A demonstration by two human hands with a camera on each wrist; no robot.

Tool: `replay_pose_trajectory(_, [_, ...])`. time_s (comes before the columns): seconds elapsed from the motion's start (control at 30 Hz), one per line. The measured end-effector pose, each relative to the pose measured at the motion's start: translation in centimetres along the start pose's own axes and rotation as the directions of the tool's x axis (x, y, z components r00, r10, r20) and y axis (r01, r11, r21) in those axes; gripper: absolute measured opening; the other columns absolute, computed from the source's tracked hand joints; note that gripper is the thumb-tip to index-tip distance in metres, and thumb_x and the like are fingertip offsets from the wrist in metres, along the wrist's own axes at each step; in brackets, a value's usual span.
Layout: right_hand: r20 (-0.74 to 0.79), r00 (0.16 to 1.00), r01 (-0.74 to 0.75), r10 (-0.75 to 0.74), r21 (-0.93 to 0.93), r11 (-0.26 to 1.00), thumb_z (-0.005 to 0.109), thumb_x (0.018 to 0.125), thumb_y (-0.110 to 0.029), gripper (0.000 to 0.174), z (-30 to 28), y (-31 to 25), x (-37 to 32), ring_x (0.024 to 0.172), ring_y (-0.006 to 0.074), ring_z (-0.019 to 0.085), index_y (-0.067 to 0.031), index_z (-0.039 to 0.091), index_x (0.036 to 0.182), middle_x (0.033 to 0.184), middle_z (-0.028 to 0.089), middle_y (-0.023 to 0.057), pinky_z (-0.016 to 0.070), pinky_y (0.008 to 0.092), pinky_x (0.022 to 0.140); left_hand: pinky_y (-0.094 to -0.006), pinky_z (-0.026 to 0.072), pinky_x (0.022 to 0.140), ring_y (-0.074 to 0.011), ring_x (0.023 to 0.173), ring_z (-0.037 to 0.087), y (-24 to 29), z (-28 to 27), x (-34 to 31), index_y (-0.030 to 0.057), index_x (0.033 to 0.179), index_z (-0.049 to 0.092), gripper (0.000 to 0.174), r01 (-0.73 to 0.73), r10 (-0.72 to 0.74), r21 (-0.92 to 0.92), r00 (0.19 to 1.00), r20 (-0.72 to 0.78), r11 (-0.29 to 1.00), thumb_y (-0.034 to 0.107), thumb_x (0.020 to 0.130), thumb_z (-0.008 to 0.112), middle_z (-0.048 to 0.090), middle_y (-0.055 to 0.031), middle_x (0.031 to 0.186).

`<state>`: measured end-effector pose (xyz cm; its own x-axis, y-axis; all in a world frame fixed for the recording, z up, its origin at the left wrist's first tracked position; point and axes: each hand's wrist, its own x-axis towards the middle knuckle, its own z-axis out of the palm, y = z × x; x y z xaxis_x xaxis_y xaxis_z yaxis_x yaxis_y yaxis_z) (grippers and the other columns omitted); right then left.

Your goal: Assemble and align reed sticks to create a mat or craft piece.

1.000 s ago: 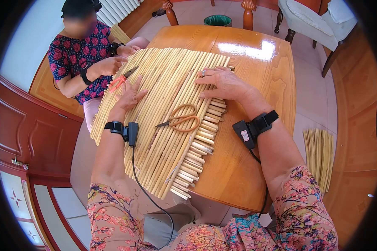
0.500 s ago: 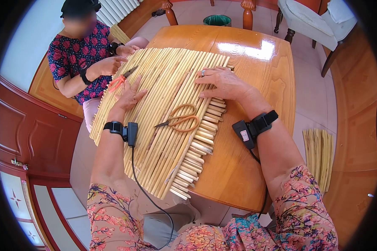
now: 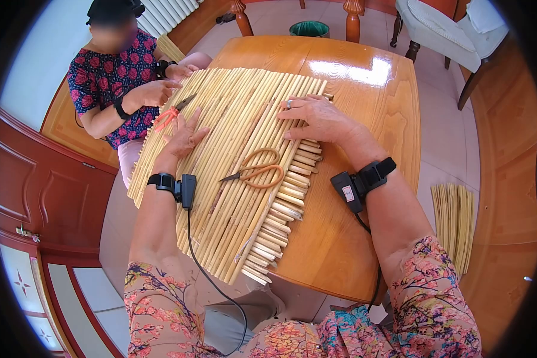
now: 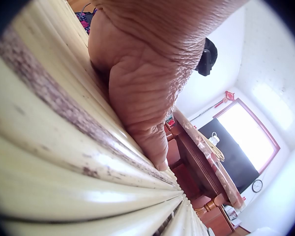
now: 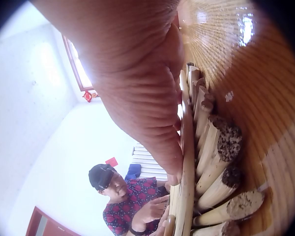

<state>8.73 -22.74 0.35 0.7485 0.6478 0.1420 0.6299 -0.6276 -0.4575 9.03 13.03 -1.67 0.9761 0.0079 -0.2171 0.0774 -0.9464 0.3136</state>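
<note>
A mat of pale reed stalks [image 3: 232,119] lies over the left part of the wooden table. My left hand [image 3: 184,138] rests on it with fingers spread, beside pliers [image 3: 167,118] with red handles. In the left wrist view, the left thumb [image 4: 142,103] lies along the stalks. My right hand [image 3: 322,119] rests across the mat's right edge, its fingers extended over the last stalks. Below that edge, a crosswise layer of stalks [image 5: 228,179] pokes out, showing cut ends. Between the hands and nearer to me, scissors [image 3: 262,184] with tan loop handles lie on the mat.
The glossy table [image 3: 364,155] extends to the right of the mat. Another person [image 3: 116,74] sits at the far left, hands at the mat's edge. A stalk bundle [image 3: 453,221] is on the floor at right. A bin [image 3: 310,30] and pale chair [image 3: 438,33] stand beyond.
</note>
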Motion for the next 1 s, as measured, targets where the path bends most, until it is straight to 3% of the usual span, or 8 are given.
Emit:
replay_pose_trajectory(0.47, [-0.003, 0.999, 0.042, -0.042, -0.004, 0.999, 0.063, 0.073, -0.043, 0.048, -0.01, 0.18, 0.04, 0.116, 0.0304, 0.044, -0.0177, 0.06, 0.114, 0.126, 0.049, 0.0115, 0.0271, 0.0398, 0.102, -0.0675, -0.0075, 0.094, -0.0391, 0.135, -0.008, -0.15, 0.13, 0.08, 0.0339, 0.141, 0.016, 0.081, -0.003, 0.003, -0.004, 1.0, 0.002, 1.0, 0.071, 0.074, 0.045, -0.001, -0.0261, 0.145])
replay_pose_trajectory(1.0, [0.001, 1.0, 0.028, -0.028, -0.003, 1.0, 0.062, 0.073, -0.043, 0.048, 0.25, 0.42, 0.17, 0.118, 0.0308, 0.042, -0.0188, 0.06, 0.114, 0.128, 0.047, 0.0144, 0.0258, 0.0388, 0.103, -0.0678, -0.0061, 0.095, -0.0391, 0.135, -0.007, 0.02, -0.1, -0.07, 0.0347, 0.141, 0.017, 0.081, -0.001, 0.001, -0.001, 1.0, 0.009, 1.0, 0.07, 0.074, 0.046, -0.001, -0.026, 0.145])
